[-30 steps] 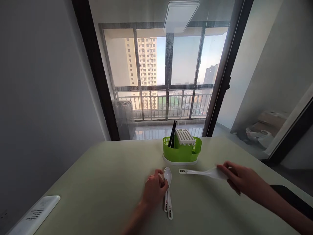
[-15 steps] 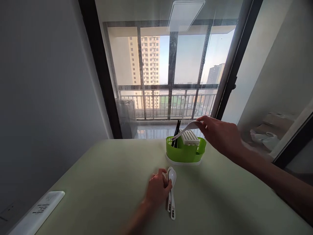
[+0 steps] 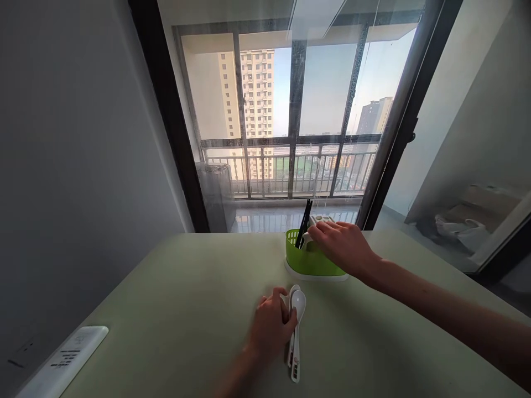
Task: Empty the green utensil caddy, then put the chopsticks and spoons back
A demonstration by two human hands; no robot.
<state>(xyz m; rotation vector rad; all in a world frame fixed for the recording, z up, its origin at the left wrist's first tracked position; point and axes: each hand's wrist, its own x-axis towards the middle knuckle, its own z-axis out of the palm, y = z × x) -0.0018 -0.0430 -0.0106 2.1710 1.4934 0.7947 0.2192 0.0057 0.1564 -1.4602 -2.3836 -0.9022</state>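
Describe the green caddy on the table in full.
The caddy is a bright green, glossy, plastic-looking tub with slotted upper walls, standing upright on a white base at the far middle of the table, near the window. Black chopsticks stick up out of its left part, leaning slightly right. A white slotted insert shows at the top behind the right hand, which lies over the caddy's top and front rim and hides most of its right side. What the hand holds cannot be made out.

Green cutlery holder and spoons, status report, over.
Right hand over the green cutlery holder, fingers at a white spoon by the black chopsticks. Left hand resting on two white spoons on the table. Nothing in the way.
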